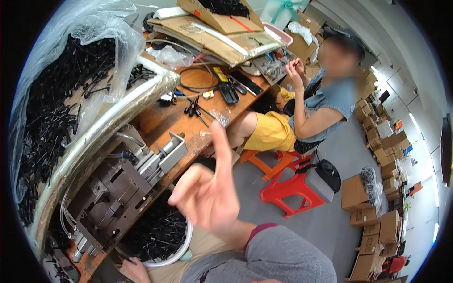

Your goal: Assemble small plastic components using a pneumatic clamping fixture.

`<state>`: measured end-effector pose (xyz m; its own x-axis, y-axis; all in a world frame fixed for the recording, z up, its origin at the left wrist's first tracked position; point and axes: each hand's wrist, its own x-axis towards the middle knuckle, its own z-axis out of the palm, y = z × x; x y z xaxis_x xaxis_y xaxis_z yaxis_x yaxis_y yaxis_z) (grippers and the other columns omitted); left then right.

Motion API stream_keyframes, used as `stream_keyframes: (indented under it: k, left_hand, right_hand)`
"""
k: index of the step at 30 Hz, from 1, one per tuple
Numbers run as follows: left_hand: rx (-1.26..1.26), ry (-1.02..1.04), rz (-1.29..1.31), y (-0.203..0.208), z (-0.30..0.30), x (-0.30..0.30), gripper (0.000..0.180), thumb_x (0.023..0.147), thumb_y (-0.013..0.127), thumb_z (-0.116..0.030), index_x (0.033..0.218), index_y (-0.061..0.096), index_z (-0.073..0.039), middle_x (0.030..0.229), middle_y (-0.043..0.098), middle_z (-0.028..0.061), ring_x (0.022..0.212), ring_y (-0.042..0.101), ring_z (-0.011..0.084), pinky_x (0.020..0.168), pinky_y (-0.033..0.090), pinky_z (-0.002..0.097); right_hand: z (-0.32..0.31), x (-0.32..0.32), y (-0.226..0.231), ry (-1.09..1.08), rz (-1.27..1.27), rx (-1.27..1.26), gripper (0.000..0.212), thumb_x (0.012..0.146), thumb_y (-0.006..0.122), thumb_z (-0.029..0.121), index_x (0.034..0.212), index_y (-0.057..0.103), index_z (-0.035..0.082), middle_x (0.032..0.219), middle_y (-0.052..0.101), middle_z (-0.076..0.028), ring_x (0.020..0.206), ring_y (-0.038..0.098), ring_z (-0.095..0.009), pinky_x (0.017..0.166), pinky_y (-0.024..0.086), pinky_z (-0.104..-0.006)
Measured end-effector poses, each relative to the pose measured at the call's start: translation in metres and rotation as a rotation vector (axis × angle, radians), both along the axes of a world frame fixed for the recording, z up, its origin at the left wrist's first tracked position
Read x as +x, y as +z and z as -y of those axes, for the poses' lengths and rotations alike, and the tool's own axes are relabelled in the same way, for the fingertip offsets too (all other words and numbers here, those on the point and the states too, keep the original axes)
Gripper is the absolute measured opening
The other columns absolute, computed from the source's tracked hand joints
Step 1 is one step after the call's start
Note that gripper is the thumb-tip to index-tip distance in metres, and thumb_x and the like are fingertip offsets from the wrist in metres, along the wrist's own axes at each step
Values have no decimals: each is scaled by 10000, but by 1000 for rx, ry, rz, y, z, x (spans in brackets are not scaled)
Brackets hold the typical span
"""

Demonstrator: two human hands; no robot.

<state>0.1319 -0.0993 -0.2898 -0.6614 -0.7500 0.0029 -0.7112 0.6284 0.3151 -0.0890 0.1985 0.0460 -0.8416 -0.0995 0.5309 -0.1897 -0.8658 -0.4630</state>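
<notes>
My right hand [212, 193] is raised in the middle, in front of the bench edge, slightly blurred. Its index finger points up and the other fingers are loosely bent and apart, with nothing between them. At the lower left, my left hand [135, 270] is beside the white-rimmed tub [188, 238] of thin black parts [153, 236]. A small dark end shows at its fingers, too little to name. Near both hands, a metal fixture [113, 198] with air cylinders [165, 155] and hoses is on the wooden bench [165, 122].
A plastic-lined bin [108, 111] heaped with black parts fills the left. Pliers [238, 85], a yellow-and-black tool [226, 87] and loose black pieces [194, 107] lie on the bench. A co-worker [325, 104] sits beyond, near a red stool [295, 188]. Cardboard boxes [373, 240] line the right.
</notes>
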Motion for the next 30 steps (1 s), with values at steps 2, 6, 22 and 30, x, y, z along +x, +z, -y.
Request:
stream_keyframes:
  k: [2,6,22,30]
  left_hand:
    - [61,10,81,11,-3,-7,489,825,632,-183,1203,507,101,1171,554,308,1109,502,449,969,385,462]
    - [55,55,80,-46,33,19,604,845,615,-218,1319,425,105,1274,513,311,1188,493,433,1022,381,436]
    - [210,57,17,2,11,10,616,873,596,-243,1328,395,122,1179,554,351,1100,546,463,933,441,443]
    - [187,43,-61,51,-25,-11,506,871,582,-232,1248,485,92,1005,615,328,951,591,468,824,462,470]
  right_hand:
    - [-23,-15,-3,-297,-20,112,544,1041,208,244,1511,-52,158,826,651,-200,341,344,-87,365,318,-180]
    - [-27,0,-16,-389,-375,666,430,902,490,50,1330,454,38,785,682,-145,465,537,-154,510,450,-257]
    - [-1,29,-75,-218,-737,1329,355,825,628,84,1172,595,17,819,672,-114,642,631,-255,573,510,-343]
    - [-74,-69,-14,-395,148,318,1049,726,618,-121,1529,17,185,1419,351,-185,630,487,-87,459,423,-185]
